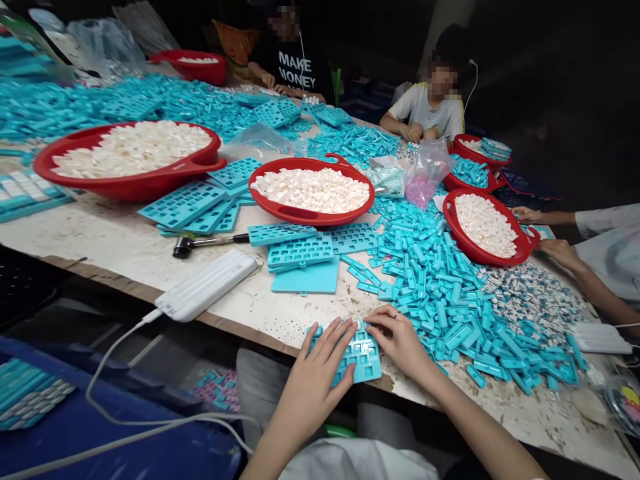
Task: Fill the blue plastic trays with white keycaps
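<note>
A turquoise plastic tray with a grid of slots (361,357) lies at the table's near edge. My left hand (316,373) rests flat on its left part, fingers stretched out and together. My right hand (400,340) touches its upper right corner, fingers bent and pinched on the tray's top edge. Just right of my hands spreads a large heap of small turquoise plastic pieces (440,293). Whether a small piece sits under my right fingertips is hidden.
Red bowls of white pieces (313,190) (133,150) (483,223), stacked turquoise trays (300,257), a white power bank with cable (205,283), a black-headed tool (185,247). Three other people sit at the far and right sides; one's hands (555,250) are near a bowl.
</note>
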`<move>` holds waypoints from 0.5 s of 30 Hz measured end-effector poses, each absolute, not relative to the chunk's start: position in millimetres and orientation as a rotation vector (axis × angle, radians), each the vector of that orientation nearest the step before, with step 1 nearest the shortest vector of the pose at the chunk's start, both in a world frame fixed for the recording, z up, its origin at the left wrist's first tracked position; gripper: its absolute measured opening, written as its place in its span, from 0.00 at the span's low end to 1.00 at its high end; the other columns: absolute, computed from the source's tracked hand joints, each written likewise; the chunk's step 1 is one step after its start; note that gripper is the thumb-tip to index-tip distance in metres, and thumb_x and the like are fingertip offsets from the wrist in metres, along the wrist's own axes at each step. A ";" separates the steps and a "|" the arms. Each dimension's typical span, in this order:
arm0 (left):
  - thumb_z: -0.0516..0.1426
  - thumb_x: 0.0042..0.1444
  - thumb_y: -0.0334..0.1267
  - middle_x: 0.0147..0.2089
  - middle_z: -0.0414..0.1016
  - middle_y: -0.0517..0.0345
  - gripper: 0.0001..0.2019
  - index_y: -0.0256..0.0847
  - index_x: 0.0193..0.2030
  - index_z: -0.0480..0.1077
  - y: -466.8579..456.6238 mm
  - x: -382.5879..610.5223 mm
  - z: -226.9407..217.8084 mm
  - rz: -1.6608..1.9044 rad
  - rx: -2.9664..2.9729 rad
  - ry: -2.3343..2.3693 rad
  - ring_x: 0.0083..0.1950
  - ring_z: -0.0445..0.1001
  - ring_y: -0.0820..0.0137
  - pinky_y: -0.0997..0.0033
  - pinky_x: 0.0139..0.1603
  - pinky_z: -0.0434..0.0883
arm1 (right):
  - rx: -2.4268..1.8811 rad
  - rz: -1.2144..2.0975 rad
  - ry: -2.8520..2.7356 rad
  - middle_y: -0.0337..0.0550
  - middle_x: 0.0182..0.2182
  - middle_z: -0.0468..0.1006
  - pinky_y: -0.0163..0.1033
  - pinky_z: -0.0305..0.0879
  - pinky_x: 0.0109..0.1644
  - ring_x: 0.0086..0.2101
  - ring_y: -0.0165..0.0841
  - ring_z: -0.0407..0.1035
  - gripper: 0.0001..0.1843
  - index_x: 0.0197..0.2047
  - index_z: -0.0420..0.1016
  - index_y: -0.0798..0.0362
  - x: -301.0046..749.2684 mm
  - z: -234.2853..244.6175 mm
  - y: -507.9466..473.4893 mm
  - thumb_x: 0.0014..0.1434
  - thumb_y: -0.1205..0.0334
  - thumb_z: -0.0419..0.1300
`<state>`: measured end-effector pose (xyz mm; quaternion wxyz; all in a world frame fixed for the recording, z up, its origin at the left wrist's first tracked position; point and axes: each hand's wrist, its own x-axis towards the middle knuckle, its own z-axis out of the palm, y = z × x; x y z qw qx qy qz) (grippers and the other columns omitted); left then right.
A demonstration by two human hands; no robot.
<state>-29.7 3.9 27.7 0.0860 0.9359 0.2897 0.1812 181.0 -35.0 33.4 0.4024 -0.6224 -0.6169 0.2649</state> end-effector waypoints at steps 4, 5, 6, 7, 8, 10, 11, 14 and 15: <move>0.51 0.68 0.40 0.71 0.64 0.57 0.33 0.49 0.76 0.43 4.7 -30.5 27.5 0.529 2.785 0.859 0.71 0.63 0.60 0.53 0.75 0.48 | -1.554 0.748 -1.480 0.45 0.41 0.76 0.38 0.72 0.40 0.35 0.33 0.72 0.11 0.46 0.82 0.49 180.3 30.8 -33.3 0.64 0.66 0.61; 0.51 0.68 0.40 0.71 0.63 0.57 0.33 0.49 0.76 0.43 5.1 -30.7 27.3 0.523 2.787 0.858 0.71 0.62 0.60 0.53 0.75 0.48 | -1.553 0.745 -1.464 0.45 0.41 0.76 0.38 0.72 0.39 0.35 0.33 0.72 0.10 0.46 0.82 0.49 179.8 29.6 -33.1 0.63 0.66 0.61; 0.51 0.68 0.40 0.72 0.63 0.58 0.33 0.49 0.76 0.43 5.5 -30.7 27.1 0.517 2.789 0.854 0.71 0.62 0.61 0.53 0.75 0.48 | -1.554 0.741 -1.450 0.45 0.41 0.76 0.38 0.72 0.39 0.34 0.33 0.71 0.10 0.45 0.82 0.49 179.2 28.5 -33.0 0.63 0.66 0.61; 0.51 0.68 0.41 0.72 0.62 0.58 0.33 0.49 0.76 0.43 5.8 -30.6 26.8 0.508 2.790 0.852 0.71 0.62 0.61 0.53 0.75 0.48 | -1.556 0.733 -1.440 0.45 0.41 0.76 0.37 0.72 0.38 0.34 0.32 0.71 0.10 0.45 0.82 0.49 178.5 27.4 -32.9 0.63 0.66 0.61; 0.50 0.68 0.41 0.72 0.62 0.58 0.32 0.50 0.76 0.44 5.8 -30.3 26.4 0.500 2.791 0.851 0.72 0.61 0.61 0.53 0.75 0.49 | -1.559 0.724 -1.434 0.45 0.41 0.76 0.37 0.72 0.37 0.33 0.32 0.71 0.10 0.44 0.82 0.49 177.9 26.6 -33.0 0.63 0.66 0.61; 0.50 0.69 0.42 0.72 0.62 0.58 0.31 0.51 0.76 0.45 4.8 -29.4 25.2 0.498 2.799 0.855 0.72 0.61 0.60 0.52 0.74 0.50 | -1.565 0.710 -1.437 0.45 0.40 0.76 0.37 0.72 0.36 0.32 0.31 0.70 0.10 0.44 0.82 0.49 176.9 25.8 -33.1 0.62 0.67 0.61; 0.50 0.69 0.42 0.72 0.62 0.58 0.31 0.50 0.76 0.45 3.8 -29.0 24.6 0.503 2.805 0.861 0.72 0.61 0.60 0.52 0.74 0.51 | -1.566 0.704 -1.443 0.45 0.40 0.76 0.36 0.72 0.36 0.31 0.31 0.70 0.10 0.44 0.82 0.49 176.7 25.9 -33.1 0.62 0.67 0.60; 0.50 0.69 0.43 0.72 0.63 0.56 0.29 0.49 0.75 0.49 2.2 -28.8 24.9 0.522 2.803 0.868 0.72 0.61 0.59 0.51 0.74 0.53 | -1.561 0.703 -1.469 0.44 0.41 0.74 0.36 0.72 0.35 0.31 0.30 0.68 0.10 0.44 0.81 0.50 176.5 27.2 -33.2 0.62 0.68 0.60; 0.50 0.69 0.42 0.71 0.64 0.55 0.27 0.48 0.74 0.52 3.6 -28.6 26.7 0.518 2.790 0.858 0.72 0.61 0.59 0.51 0.73 0.53 | -1.556 0.706 -1.472 0.44 0.41 0.74 0.35 0.71 0.35 0.30 0.29 0.68 0.10 0.44 0.81 0.50 176.4 27.8 -33.2 0.62 0.68 0.60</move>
